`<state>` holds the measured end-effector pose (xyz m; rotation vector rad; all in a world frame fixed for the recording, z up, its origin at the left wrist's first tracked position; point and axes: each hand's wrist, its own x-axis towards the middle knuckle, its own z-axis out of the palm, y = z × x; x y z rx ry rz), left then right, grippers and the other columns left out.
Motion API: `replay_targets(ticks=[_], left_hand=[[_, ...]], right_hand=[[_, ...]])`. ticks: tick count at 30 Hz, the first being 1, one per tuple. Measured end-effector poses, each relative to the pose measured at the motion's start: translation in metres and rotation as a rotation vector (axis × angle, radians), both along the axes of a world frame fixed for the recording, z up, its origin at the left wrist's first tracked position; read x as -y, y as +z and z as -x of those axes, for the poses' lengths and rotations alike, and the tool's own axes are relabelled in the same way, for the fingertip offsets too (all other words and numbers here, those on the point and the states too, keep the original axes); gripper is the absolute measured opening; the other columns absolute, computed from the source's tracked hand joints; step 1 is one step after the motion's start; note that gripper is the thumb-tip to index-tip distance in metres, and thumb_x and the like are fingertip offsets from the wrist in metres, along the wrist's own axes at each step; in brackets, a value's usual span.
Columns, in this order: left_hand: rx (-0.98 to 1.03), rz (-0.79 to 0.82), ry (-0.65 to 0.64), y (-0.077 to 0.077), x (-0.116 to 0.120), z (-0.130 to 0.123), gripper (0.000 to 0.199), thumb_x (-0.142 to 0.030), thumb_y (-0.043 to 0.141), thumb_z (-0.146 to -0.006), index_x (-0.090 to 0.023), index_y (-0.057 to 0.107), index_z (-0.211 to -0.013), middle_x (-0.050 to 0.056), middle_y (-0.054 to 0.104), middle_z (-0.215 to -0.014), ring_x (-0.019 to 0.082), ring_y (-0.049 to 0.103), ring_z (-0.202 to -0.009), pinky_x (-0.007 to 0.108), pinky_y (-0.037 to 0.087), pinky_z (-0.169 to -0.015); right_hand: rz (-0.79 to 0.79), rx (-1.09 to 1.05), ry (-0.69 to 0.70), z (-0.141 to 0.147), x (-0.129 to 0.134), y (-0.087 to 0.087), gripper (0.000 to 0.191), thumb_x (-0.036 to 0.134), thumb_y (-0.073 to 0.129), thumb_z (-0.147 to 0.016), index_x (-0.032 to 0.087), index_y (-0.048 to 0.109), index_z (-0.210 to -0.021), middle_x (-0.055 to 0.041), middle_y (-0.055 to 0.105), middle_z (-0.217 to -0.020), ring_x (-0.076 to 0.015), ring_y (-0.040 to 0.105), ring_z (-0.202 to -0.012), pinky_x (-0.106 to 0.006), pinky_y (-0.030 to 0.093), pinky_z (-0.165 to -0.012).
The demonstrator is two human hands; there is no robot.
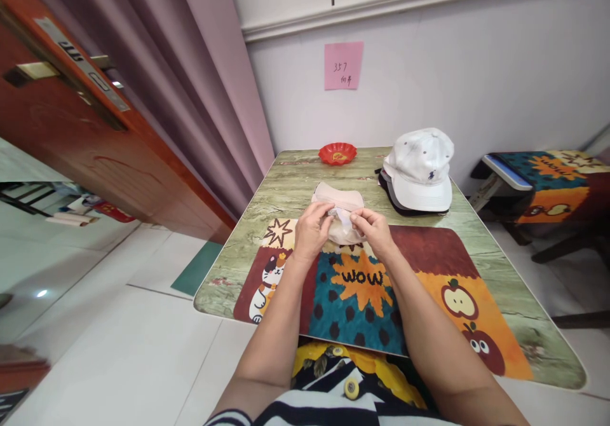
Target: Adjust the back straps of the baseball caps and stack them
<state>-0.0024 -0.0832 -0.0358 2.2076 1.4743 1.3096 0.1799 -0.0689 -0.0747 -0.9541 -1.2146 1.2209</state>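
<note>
A pale beige cap lies on the table between my hands, its curved brim pointing toward the wall and its crown toward me. My left hand is closed, with thumb and fingers pinching the cap's edge where a whitish piece shows. On the other side my right hand pinches the same area between thumb and forefinger. The whitish piece between the fingertips is too small to make out clearly. Beneath the hands lies a colourful mat with "WOW" on it.
Stacked caps, a white one on top, stand at the table's back right. A red scalloped dish sits near the wall, under a pink note. Left of the wooden-patterned table are a curtain and a door. Another small table stands at right.
</note>
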Motion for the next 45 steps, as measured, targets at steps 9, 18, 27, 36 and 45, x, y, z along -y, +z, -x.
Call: replay_targets(ticks=[9,18,27,36,45], left_hand=[[0.342,0.13,-0.006,0.001,0.003,-0.005,0.017,-0.017,0.071,-0.081,-0.019,0.073,-0.097,0.003,0.07,-0.089,0.014,0.066,-0.076,0.028,0.055,-0.074],[1.036,0.377,-0.053,-0.002,0.001,-0.007,0.029,-0.029,0.088,-0.063,-0.016,0.069,-0.08,0.001,0.072,-0.079,0.011,0.065,-0.071,0.024,0.051,-0.074],[1.126,0.475,-0.072,-0.003,0.0,-0.021,0.029,-0.031,0.089,-0.062,-0.015,0.069,-0.077,0.0,0.069,-0.074,0.011,0.064,-0.068,0.025,0.052,-0.073],[1.165,0.496,-0.008,0.003,0.001,-0.027,0.035,-0.034,0.089,-0.059,-0.014,0.066,-0.076,-0.001,0.064,-0.067,0.01,0.061,-0.061,0.024,0.052,-0.062],[1.262,0.608,-0.036,0.001,0.004,-0.027,0.037,-0.03,0.09,-0.057,-0.015,0.064,-0.079,-0.001,0.066,-0.07,0.011,0.063,-0.062,0.026,0.057,-0.063]], right_hand=[[0.053,0.006,0.067,0.003,0.001,-0.002,0.037,0.054,0.077,-0.075,0.018,0.068,-0.077,0.003,0.056,-0.061,-0.0079,0.036,-0.047,-0.023,0.027,-0.044],[0.006,0.0,0.031,0.004,0.001,-0.002,0.035,0.05,0.077,-0.076,0.018,0.075,-0.089,0.0021,0.06,-0.062,-0.0087,0.042,-0.049,-0.023,0.031,-0.047],[-0.105,0.065,-0.077,0.007,0.002,-0.001,0.033,0.051,0.072,-0.082,0.018,0.072,-0.086,-0.0007,0.066,-0.065,-0.0118,0.053,-0.052,-0.025,0.043,-0.053],[-0.075,0.055,-0.057,0.011,0.002,-0.002,0.033,0.051,0.072,-0.082,0.018,0.07,-0.083,0.0001,0.064,-0.064,-0.0116,0.053,-0.052,-0.024,0.042,-0.052],[-0.066,0.029,-0.076,0.01,0.003,0.0,0.038,0.055,0.076,-0.077,0.019,0.066,-0.073,0.0027,0.057,-0.059,-0.0107,0.048,-0.051,-0.025,0.04,-0.052]])
